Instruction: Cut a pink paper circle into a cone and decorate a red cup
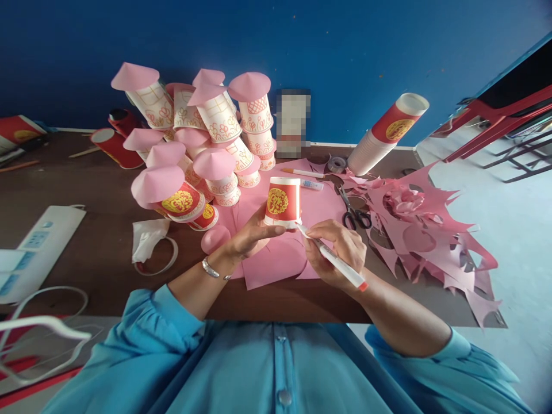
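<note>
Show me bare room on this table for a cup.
Bare table lies between the white package and the crumpled white piece, and in a narrow strip between the pink sheets and the near edge. Pink-roofed cups crowd the back; scissors and paper scraps, the right.

The cup (283, 201) looks like smooth paper with a faint sheen; the marker (338, 264) appears to be smooth plastic. The pink sheets (276, 267) and scraps (446, 215) are matt paper. The scissors (348, 205) combine metal with dark plastic, the bangle (210, 267) is shiny metal, the shirt (241, 362) silky-looking cloth, the table (103, 201) smooth and wood-like.
</note>
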Available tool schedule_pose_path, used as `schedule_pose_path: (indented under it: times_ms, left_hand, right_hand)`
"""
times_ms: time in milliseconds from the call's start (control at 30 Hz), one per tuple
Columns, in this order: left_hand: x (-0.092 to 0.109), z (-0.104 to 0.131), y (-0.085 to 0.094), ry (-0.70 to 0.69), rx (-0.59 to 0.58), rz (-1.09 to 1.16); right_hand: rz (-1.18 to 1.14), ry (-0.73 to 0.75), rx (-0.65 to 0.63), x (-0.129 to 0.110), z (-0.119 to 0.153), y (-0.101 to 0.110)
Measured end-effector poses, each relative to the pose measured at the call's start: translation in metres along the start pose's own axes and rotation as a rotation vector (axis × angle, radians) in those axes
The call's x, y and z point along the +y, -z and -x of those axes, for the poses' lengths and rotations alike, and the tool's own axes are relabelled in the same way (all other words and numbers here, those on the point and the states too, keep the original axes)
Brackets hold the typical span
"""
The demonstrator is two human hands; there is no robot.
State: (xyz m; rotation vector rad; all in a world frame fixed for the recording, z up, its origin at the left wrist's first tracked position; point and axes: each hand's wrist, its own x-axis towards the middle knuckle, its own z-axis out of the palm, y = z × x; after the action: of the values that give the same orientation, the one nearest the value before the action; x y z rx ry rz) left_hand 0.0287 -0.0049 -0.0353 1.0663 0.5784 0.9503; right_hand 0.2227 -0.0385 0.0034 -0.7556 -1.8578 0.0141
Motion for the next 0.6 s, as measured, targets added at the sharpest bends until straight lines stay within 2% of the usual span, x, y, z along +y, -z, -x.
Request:
schedule_pose_path:
  times_ms: [600]
  left_hand:
    - [-0.0032, 0.0008, 0.0034, 0.008, -0.010, 0.002]
  right_hand:
    - [0.015, 0.010, -0.024, 0.0006, -0.0007, 0.0005]
